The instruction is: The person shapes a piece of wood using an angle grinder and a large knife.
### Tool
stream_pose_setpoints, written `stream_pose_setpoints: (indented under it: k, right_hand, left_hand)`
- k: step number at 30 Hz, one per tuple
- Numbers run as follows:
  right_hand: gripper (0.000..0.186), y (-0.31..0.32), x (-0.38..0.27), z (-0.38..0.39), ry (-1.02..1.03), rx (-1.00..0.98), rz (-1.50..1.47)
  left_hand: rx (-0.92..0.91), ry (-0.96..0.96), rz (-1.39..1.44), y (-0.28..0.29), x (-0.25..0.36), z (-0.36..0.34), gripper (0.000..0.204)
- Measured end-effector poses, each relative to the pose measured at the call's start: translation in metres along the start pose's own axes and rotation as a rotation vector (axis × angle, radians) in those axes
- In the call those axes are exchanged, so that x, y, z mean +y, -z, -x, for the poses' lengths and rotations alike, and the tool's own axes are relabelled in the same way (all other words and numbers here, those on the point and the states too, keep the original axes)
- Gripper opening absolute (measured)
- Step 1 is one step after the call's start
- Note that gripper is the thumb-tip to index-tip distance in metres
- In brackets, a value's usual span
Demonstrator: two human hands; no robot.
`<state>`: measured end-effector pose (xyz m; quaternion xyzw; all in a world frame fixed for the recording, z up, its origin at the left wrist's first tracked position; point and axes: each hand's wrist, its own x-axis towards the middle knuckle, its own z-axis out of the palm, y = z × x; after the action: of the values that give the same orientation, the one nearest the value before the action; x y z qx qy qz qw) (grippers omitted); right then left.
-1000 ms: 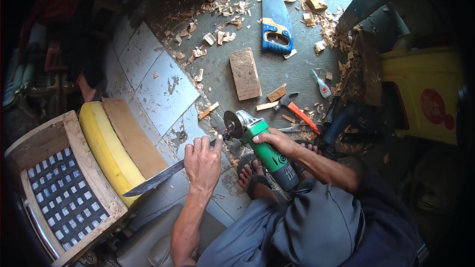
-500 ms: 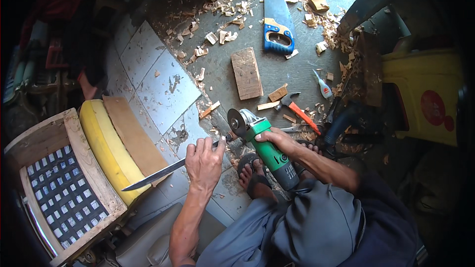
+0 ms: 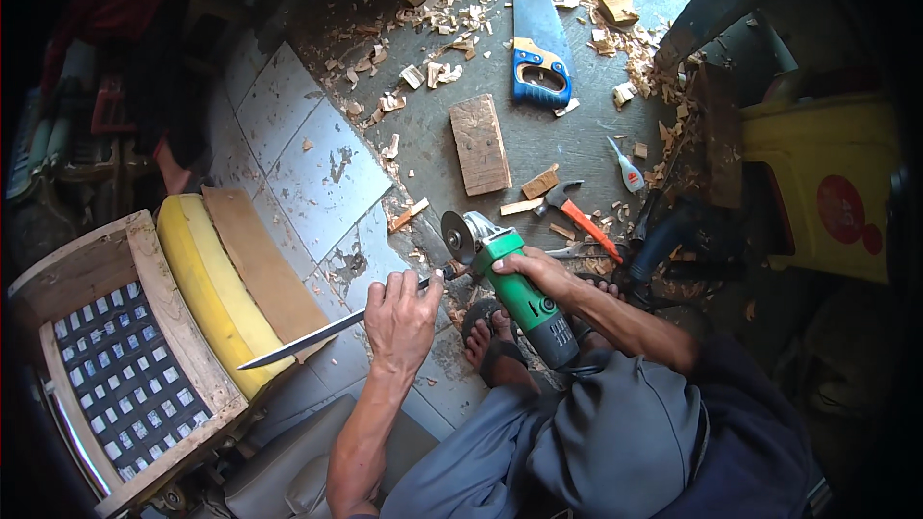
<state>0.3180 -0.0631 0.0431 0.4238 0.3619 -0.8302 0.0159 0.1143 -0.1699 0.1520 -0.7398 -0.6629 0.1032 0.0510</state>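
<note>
My left hand point(image 3: 399, 319) is closed around a long knife point(image 3: 303, 341). Its blade points left, with the tip over the yellow cushioned edge of a wooden seat, and its dark handle end shows beyond my fingers on the right. My right hand point(image 3: 543, 276) grips a green angle grinder point(image 3: 519, 293) from its right side, the thumb lying across the body. The grinder's dark disc point(image 3: 458, 236) is at its upper left end, a little above the knife's handle end. Whether the disc is spinning I cannot tell.
Beyond the grinder lie a wooden block point(image 3: 480, 144), a hammer point(image 3: 577, 216), a handsaw point(image 3: 540, 38) and a small white bottle point(image 3: 625, 165). Wood chips point(image 3: 437, 74) litter the floor. A chair frame with black webbing point(image 3: 130, 365) stands at left, a yellow container point(image 3: 817, 183) at right.
Almost nothing differs. My left hand and the knife have shifted very slightly, and the grinder's body is turned a little in my right hand.
</note>
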Motion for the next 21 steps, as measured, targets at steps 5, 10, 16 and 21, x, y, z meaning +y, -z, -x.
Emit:
stream_pose_setpoints:
  k: [5,10,16,21]
  right_hand:
    - [0.063,0.001,-0.005,0.009,0.008,-0.067,-0.071]
    - [0.059,0.009,0.004,0.003,0.031,-0.105,-0.113]
    - [0.061,0.001,0.004,0.007,0.021,-0.020,-0.028]
    - [0.063,0.000,0.005,0.007,0.017,-0.040,0.007]
  left_hand:
    - [-0.028,0.034,0.011,0.000,0.000,0.002,0.030]
    - [-0.041,0.069,0.028,-0.003,0.001,0.001,0.034]
    - [-0.101,0.113,0.039,-0.001,0.004,0.003,0.034]
    - [-0.114,0.152,0.039,-0.001,0.005,0.004,0.033]
